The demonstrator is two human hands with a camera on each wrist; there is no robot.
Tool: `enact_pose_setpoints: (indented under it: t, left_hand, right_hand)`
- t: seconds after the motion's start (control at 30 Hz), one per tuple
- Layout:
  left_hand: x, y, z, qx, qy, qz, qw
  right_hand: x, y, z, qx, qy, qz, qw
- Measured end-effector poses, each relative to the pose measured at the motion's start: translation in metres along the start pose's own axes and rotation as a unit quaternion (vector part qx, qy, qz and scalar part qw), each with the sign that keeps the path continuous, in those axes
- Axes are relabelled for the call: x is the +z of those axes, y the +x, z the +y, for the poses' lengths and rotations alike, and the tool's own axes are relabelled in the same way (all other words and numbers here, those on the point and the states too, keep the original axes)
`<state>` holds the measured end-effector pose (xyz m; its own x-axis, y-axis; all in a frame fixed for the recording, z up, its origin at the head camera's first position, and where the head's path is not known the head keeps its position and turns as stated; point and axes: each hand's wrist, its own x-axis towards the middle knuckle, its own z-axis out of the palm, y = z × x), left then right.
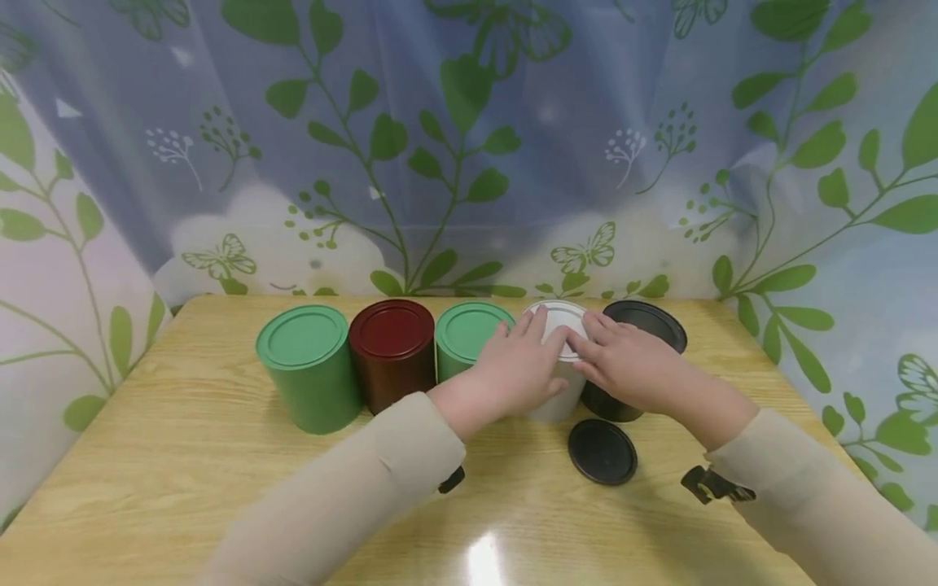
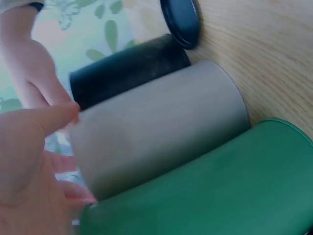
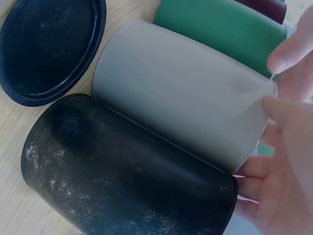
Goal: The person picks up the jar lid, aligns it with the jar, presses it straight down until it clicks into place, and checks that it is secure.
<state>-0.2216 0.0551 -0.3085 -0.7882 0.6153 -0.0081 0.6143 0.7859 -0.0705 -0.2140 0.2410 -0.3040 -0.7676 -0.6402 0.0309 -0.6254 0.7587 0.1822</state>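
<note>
Both hands, the left hand (image 1: 522, 366) and right hand (image 1: 624, 362), press flat-fingered on the round white lid (image 1: 560, 319) of the white cylindrical tin (image 1: 554, 400), apparently seating it; next probably comes the loose black round lid (image 1: 602, 451) for the open black tin (image 1: 645, 321).

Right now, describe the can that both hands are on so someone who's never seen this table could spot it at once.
On the wooden table, a row of five cans stands near the leaf-print curtain. Counting from the left end, it is the fourth, the white can, between a green can and an open black can. It is the only white one, with the left hand and right hand resting on its lid.
</note>
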Motion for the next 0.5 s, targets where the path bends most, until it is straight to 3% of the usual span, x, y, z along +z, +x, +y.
enact_pose_setpoints:
  t: [0.17,0.33,0.5]
  left_hand:
    - [0.003,0.011,-0.003,-0.003,0.033,-0.041,0.9986]
    - [0.007,0.016,-0.005,0.021,0.078,-0.004,0.9967]
    - [0.008,0.02,-0.009,0.036,0.059,0.007,0.9976]
  right_hand:
    - [0.0,0.004,-0.002,0.015,-0.032,0.012,0.999]
    - [0.0,0.008,-0.001,0.051,-0.015,-0.004,0.999]
    - [0.005,0.015,0.002,0.038,0.055,-0.036,0.997]
